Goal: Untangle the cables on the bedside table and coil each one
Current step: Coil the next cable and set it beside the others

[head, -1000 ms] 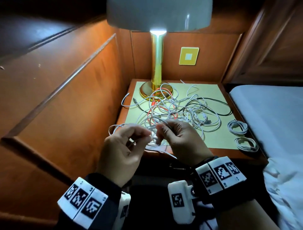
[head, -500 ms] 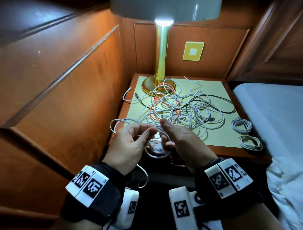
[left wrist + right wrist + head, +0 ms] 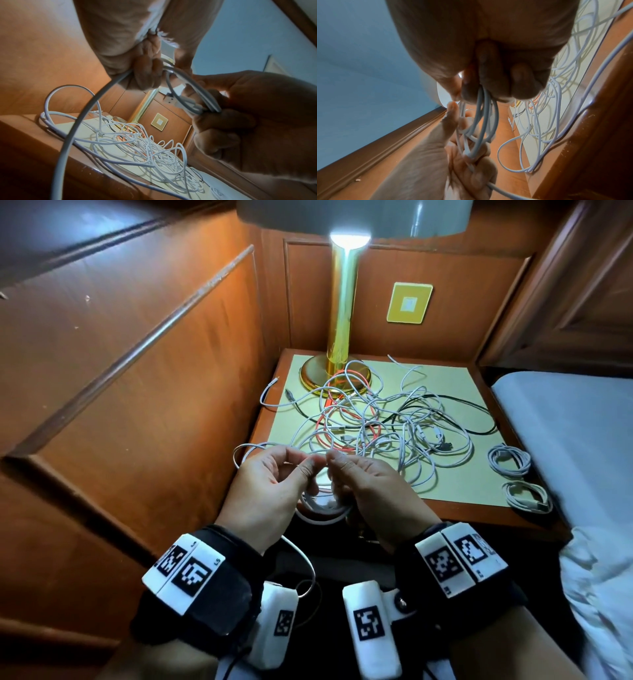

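Note:
A tangle of white, red and black cables lies on the bedside table. In front of its near edge both hands hold one white cable wound into a few loops. My left hand grips the loops, with the cable's free length running from it back to the tangle. My right hand pinches the same loops from the other side. A USB plug sticks out of the bundle. Two coiled white cables rest at the table's right edge.
A brass lamp stands at the back left of the table, its base under some cable loops. Wood panelling closes the left side and back. A bed with white sheets adjoins the table on the right.
A loop of white cable has formed between my hands and now hangs below them. A length of cable now trails under my left wrist. My fingertips have come together again.

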Available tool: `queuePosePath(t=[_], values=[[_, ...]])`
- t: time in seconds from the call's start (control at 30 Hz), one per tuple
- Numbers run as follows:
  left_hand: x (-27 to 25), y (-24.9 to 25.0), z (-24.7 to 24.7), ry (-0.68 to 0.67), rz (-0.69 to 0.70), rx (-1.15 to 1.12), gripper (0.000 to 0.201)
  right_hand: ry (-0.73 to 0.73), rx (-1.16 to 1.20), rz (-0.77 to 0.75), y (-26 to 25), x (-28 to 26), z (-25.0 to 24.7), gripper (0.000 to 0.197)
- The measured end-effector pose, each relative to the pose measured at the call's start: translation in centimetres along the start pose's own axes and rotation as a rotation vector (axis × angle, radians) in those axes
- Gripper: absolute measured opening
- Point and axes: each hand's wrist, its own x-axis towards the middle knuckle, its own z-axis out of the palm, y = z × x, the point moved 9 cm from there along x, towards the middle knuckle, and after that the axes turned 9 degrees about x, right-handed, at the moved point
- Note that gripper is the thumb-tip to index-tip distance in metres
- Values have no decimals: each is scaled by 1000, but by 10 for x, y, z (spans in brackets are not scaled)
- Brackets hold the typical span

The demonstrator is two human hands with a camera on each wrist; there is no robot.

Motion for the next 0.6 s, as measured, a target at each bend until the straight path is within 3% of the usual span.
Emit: queuePosePath(t=[0.1,0.27,0.33,0.47,0.6], values=[[1,1,-6,19,8,55,33,71,44,10,3,0,-6,42],[9,-3,-29,40,23,251,7,250,322,64,4,0,-34,40],[9,3,-35,61,75,375,9,276,393,49,1,-1,-40,38],[10,0,-48,143,66,505,8,350,413,-46,-4,-2,-48,39],[12,-21,-61,187,-61,539,11,407,284,-158,-11,-3,-57,40]])
